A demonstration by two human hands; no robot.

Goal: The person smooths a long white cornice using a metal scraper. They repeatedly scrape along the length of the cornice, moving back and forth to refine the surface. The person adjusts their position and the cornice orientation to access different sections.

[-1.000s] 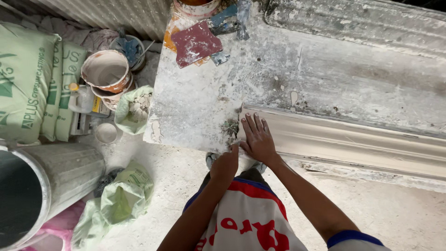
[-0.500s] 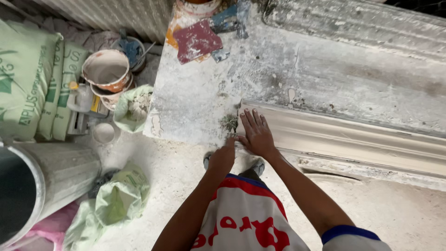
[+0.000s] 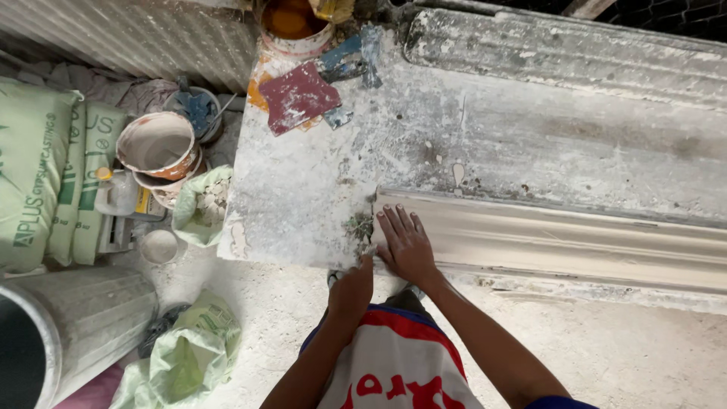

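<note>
Long white plaster moulding (image 3: 560, 242) lying flat along worktable's (image 3: 303, 204) near edge.

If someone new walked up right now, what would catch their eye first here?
Probably the long white moulded strip along the near edge of the plaster-crusted workbench, with the right hand flat on its end and the left hand at the bench edge beside it. Next, the red trowel pad and orange bucket at the far corner.

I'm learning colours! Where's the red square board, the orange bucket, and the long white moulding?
red square board (image 3: 297, 97), head view, middle of its face
orange bucket (image 3: 291, 23), head view, orange inside
long white plaster moulding (image 3: 575, 238), head view, upper surface
</note>
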